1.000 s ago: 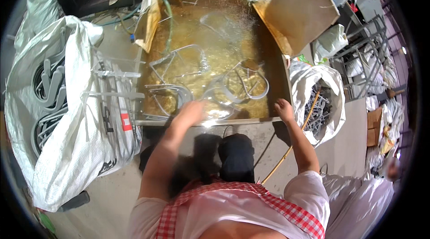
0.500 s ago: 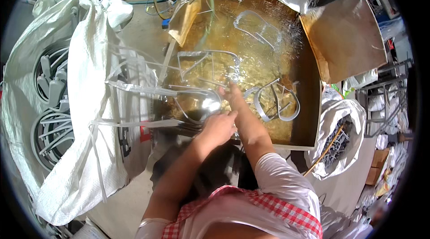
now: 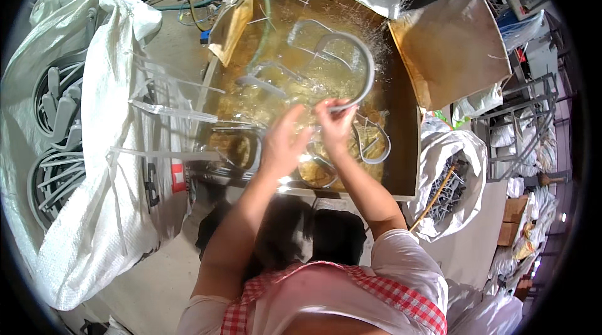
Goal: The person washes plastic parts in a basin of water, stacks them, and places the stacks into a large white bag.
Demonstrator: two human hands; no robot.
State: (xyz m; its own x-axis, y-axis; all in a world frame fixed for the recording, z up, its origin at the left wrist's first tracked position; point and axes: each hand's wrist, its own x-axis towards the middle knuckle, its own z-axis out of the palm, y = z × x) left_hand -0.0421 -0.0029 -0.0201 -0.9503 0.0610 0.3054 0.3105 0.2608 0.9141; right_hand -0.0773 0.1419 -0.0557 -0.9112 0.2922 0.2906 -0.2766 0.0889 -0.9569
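My right hand [image 3: 337, 123] pinches one end of a curved grey plastic strip [image 3: 369, 65], which arcs up above the water. Just left of it, my left hand [image 3: 283, 145] is slightly blurred, its fingers apart and nothing seen in them. Both hands are over a metal basin [image 3: 411, 140] of yellowish water. Other bent grey plastic pieces lie in the water, among them a looped piece [image 3: 375, 160] to the right of my right hand and a flatter piece [image 3: 262, 86] beyond my left.
At left stands a large white woven sack [image 3: 119, 165] holding grey plastic loops [image 3: 63, 115]. Thin strips stretch from it over the basin's left edge. On the right, a smaller sack [image 3: 467, 206] contains small grey pieces and a stick [image 3: 439, 191]. Brown boards [image 3: 454, 53] flank the basin.
My right hand has lifted the curved plastic strip out of the water. My left hand has moved away from the right forearm, further over the basin. The view has shifted slightly.
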